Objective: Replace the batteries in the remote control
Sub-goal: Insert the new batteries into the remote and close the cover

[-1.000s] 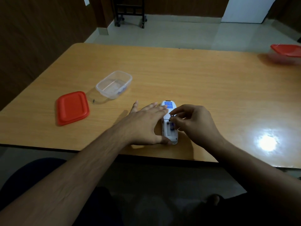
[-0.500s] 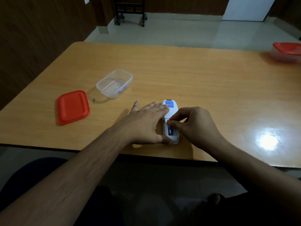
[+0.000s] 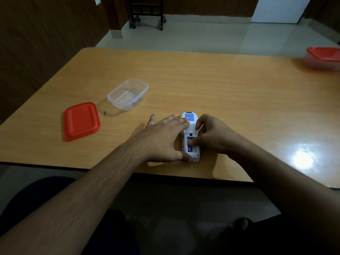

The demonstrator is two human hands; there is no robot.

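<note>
A white remote control (image 3: pixel 191 126) lies back-up near the table's front edge, its battery compartment uncovered. A purple battery (image 3: pixel 189 149) sits in the compartment. My left hand (image 3: pixel 165 138) rests on the remote's left side with straight fingers, index tip by the blue label and thumb at the near end. My right hand (image 3: pixel 215 137) has curled fingers on the remote's right edge, and its thumb presses down on the battery inside the compartment. The compartment's right half is hidden by that hand.
A clear plastic container (image 3: pixel 117 102) stands open at the left, with its red lid (image 3: pixel 81 121) lying beside it. Another container with a red lid (image 3: pixel 325 56) sits at the far right of the wooden table (image 3: pixel 230 85). A lamp glare shows at the right front.
My right hand, which pinched a battery above the compartment, has lowered it in and now presses it with the thumb. The left hand has stayed on the remote.
</note>
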